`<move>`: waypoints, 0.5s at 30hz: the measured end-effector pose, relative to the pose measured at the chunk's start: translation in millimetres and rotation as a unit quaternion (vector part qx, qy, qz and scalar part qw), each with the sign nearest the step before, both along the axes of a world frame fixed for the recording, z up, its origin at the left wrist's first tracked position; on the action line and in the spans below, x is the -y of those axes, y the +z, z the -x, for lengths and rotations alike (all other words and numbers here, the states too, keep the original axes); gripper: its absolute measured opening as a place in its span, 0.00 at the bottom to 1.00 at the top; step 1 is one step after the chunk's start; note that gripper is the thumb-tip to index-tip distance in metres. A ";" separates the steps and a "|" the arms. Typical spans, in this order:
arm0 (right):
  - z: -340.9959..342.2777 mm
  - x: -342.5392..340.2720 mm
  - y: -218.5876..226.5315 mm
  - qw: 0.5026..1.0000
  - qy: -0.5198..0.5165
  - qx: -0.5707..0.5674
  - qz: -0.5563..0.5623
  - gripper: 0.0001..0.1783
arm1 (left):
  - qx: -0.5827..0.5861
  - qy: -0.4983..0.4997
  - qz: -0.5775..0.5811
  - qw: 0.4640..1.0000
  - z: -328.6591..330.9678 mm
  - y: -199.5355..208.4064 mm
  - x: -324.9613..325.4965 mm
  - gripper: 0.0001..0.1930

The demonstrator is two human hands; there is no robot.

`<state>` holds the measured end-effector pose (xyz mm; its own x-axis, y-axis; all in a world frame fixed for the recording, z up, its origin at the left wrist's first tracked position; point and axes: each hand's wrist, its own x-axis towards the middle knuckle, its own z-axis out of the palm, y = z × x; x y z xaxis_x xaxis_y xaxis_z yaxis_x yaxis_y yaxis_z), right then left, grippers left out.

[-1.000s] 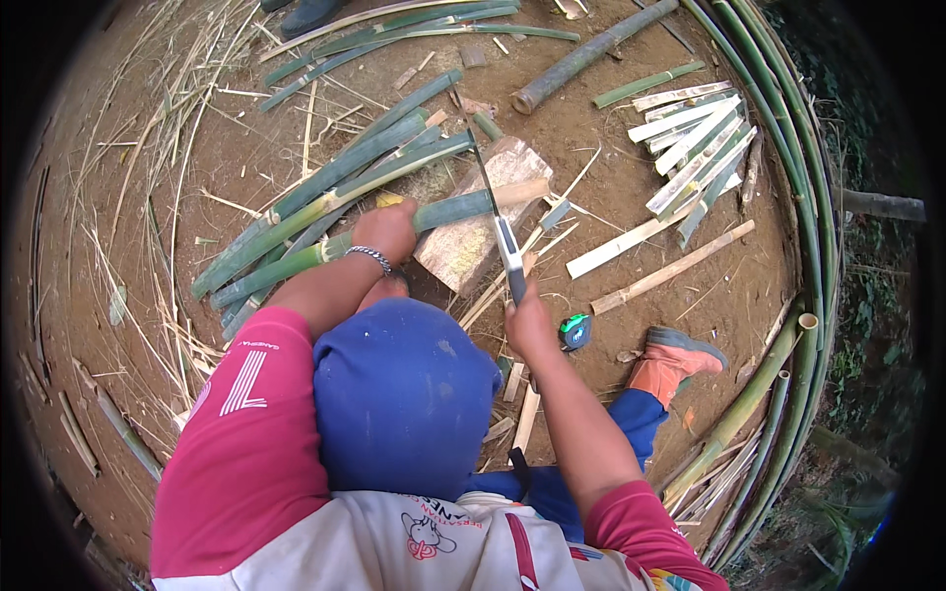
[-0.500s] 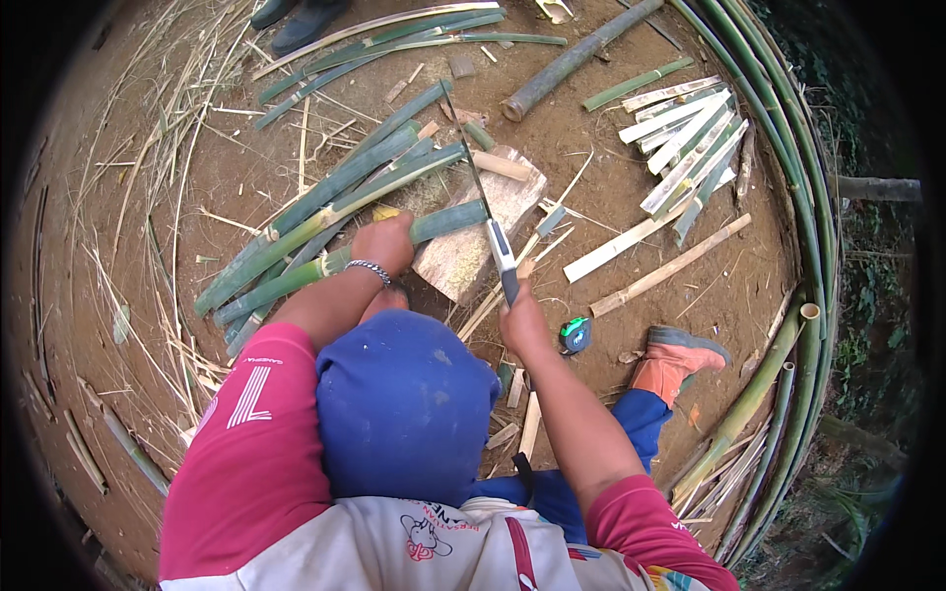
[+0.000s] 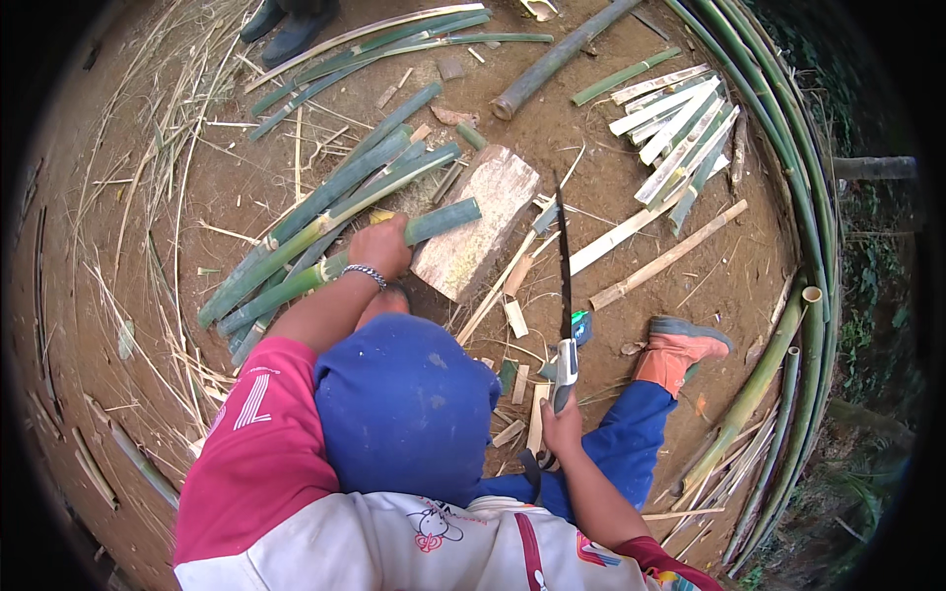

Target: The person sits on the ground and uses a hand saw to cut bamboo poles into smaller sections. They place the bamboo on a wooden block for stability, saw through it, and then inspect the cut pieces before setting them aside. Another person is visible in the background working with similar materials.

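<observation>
At left, green bamboo lengths (image 3: 330, 223) lie side by side on the ground; these remain long, so this portion of the stock appears uncut to short size. The left hand (image 3: 382, 246) is clamped around the held bamboo length (image 3: 440, 223), which runs from the near left to its right end over the wooden block (image 3: 505, 185). That end appears squared, indicating that a cut there is complete; no further cut is visible along it.

Right of the block, a short pale piece (image 3: 515, 317) lies on the ground. The right hand (image 3: 564, 430), well apart from the left, grips the handle of the saw (image 3: 566, 360); the blade points far and is clear of the bamboo. A tape measure (image 3: 582, 328) lies beside the saw; contact cannot be determined. At far right, split bamboo pieces (image 3: 680, 135) lie gathered, apparently finished to short length. At the right edge, long green poles (image 3: 810, 212) remain at full length.
</observation>
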<state>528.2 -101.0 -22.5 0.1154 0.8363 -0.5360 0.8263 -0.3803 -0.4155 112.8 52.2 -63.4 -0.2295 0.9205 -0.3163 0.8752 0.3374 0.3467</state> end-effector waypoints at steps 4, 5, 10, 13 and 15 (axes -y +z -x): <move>17.2 -22.3 -26.4 0.999 -0.041 -0.010 -0.035 0.25 | 0.053 -0.009 -0.043 0.998 5.6 14.2 6.9 0.16; 20.4 -23.5 -34.9 0.998 -0.050 -0.010 -0.022 0.25 | 0.071 -0.034 -0.065 0.995 12.4 11.0 9.6 0.21; 18.0 6.2 -66.0 0.998 -0.045 -0.016 -0.030 0.28 | 0.051 -0.070 -0.080 0.993 43.7 -2.0 50.3 0.33; 16.7 8.6 -64.6 1.000 -0.021 0.001 0.005 0.30 | 0.092 -0.031 -0.093 0.991 61.0 -14.4 67.1 0.31; 11.1 4.4 -64.1 1.000 -0.013 0.011 0.023 0.28 | 0.151 0.008 -0.058 0.987 71.7 -13.0 68.2 0.30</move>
<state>517.1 -105.4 -86.5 0.1485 0.8074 -0.5709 0.8246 -0.4198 -0.3792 41.1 -16.0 -76.4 -0.1562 0.9514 -0.2654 0.7211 0.2935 0.6276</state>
